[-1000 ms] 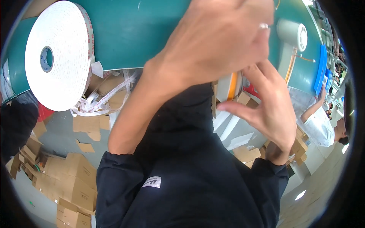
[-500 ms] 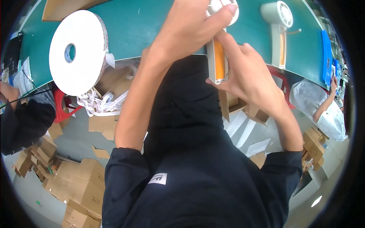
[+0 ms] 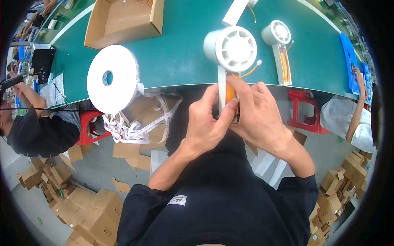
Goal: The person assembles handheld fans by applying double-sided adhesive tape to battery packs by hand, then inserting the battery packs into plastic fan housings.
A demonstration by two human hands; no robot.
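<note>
Both of my hands hold a white handheld fan (image 3: 236,48) upright at the table's near edge, its round slotted head pointing away from me. My left hand (image 3: 205,123) grips the handle from the left, its thumb pressing on the lower part of the open handle. From the other side, my right hand (image 3: 262,115) wraps the handle. Between the fingers shows an orange piece (image 3: 230,94) inside the handle; its lower end is hidden. A thin orange wire (image 3: 248,73) with a small white connector sticks out below the fan head.
A similar fan (image 3: 280,35) with orange inside its handle lies to the right on the green table (image 3: 180,53). Another white fan part (image 3: 234,13) lies farther back. A large white tape roll (image 3: 119,74) and an open cardboard box (image 3: 123,39) are left. Red stools (image 3: 307,111) stand below.
My left hand has left the fan head and now grips the handle. The fan and both hands appear lower in the picture, and more of the table shows.
</note>
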